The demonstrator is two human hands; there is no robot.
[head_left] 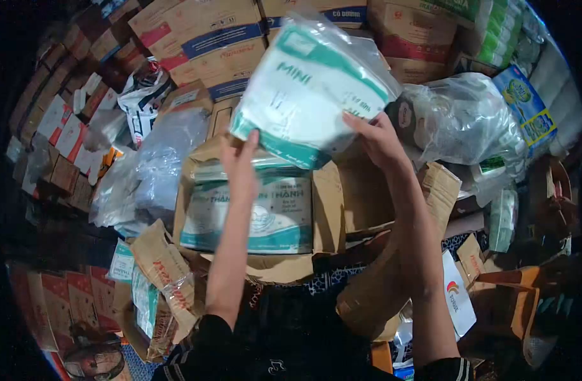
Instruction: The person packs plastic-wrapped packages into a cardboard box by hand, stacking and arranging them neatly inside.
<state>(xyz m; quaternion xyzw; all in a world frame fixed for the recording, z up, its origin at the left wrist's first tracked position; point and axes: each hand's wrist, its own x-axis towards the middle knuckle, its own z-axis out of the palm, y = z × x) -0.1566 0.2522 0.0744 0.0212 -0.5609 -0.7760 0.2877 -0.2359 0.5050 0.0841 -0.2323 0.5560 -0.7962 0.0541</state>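
Note:
Above an open cardboard box [327, 197] I hold up a flat white-and-green plastic packet [304, 95] printed "MINI", tilted, with a clear plastic edge at its top. My left hand [240, 155] grips its lower left corner, fingers closed. My right hand [375, 130] pinches the lower right side, thumb on the front and the other fingers hidden behind. Similar green-and-white packets [284, 219] lie flat inside the box below, partly covered by my left forearm.
Another open box [367, 197] adjoins on the right. Clear plastic bundles [170, 152] lie left, and a large clear bag [459, 117] sits right. Stacked cartons [208, 47] stand behind. A torn box [161, 273] with more packets is at lower left; an orange stool [526, 298] is at right.

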